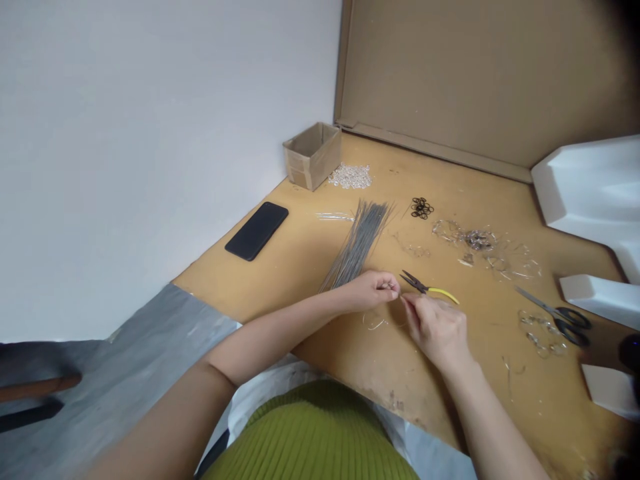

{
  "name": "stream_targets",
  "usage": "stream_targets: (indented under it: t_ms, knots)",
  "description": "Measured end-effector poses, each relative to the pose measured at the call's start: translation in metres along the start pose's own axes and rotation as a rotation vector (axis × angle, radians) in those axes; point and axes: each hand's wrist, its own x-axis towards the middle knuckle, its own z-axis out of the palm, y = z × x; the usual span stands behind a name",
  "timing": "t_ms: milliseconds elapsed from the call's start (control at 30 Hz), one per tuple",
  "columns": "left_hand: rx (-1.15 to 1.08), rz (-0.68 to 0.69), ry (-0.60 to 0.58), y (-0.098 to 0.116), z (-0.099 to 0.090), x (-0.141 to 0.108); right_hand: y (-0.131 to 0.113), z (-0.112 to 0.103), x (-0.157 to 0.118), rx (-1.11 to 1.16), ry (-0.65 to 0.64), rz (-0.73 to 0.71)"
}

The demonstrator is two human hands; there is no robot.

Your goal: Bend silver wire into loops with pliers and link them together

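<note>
My left hand (374, 291) is closed, its fingers curled round something small that I cannot make out. Close beside it, my right hand (436, 327) pinches with thumb and forefinger, the tips nearly meeting the left hand's. What lies in the pinch is too small to name. Just beyond the hands are pliers (421, 285) with dark jaws and a yellow handle; the right hand covers part of them. A bundle of thin grey wires (361, 243) lies behind the left hand. A loose piece of thin wire (375, 323) rests on the table below the hands.
A cardboard box (313, 160) stands at the back beside a pile of clear beads (351, 177). A black phone (257, 231) lies left. Black rings (422, 208), tangled wire pieces (481, 240), scissors (560, 317) and white foam blocks (590, 200) occupy the right side. A cardboard panel (475, 80) borders the back.
</note>
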Motion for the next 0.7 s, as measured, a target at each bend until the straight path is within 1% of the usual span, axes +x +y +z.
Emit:
stream_targets:
  t_ms: [133, 267, 467, 700]
  knots:
    - [0.080, 0.065, 0.091, -0.0030, 0.0025, -0.0022, 0.0010, 0.0006, 0.0010, -0.024, 0.007, 0.014]
    - [0.075, 0.075, 0.119, -0.0052, 0.0038, -0.0030, 0.0033, 0.0013, 0.0003, -0.008, -0.004, 0.023]
    - [0.064, 0.009, 0.107, -0.0084, 0.0041, 0.0003, 0.0027, 0.0054, -0.0012, -0.027, -0.043, -0.010]
    - [-0.194, -0.141, 0.116, -0.0082, 0.0059, 0.0049, 0.0008, 0.0079, -0.0010, -0.063, -0.033, -0.036]
